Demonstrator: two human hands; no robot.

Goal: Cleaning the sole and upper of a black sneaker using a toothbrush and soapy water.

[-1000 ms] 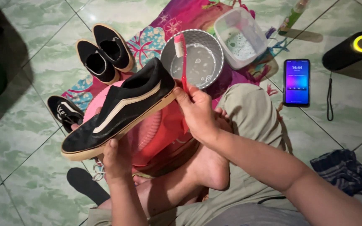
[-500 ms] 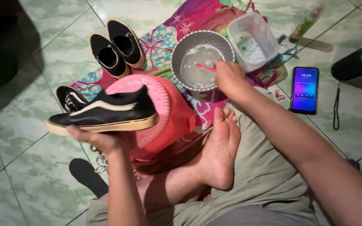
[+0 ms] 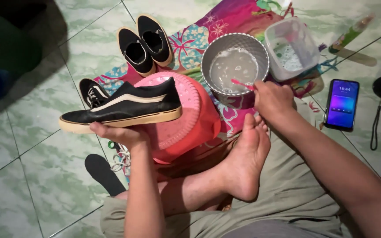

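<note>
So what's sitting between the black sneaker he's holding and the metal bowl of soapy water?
In the head view, the upturned pink plastic basket lies between the black sneaker and the metal bowl.

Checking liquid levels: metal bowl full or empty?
Partly filled: the metal bowl holds cloudy, bubbly water below the rim; the right hand dips a pink toothbrush in.

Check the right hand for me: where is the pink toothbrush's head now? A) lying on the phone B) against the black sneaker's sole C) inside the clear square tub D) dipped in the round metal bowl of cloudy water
D: the right hand holds the pink toothbrush with its head over the rim into the metal bowl, apart from the black sneaker in the left hand.
</note>
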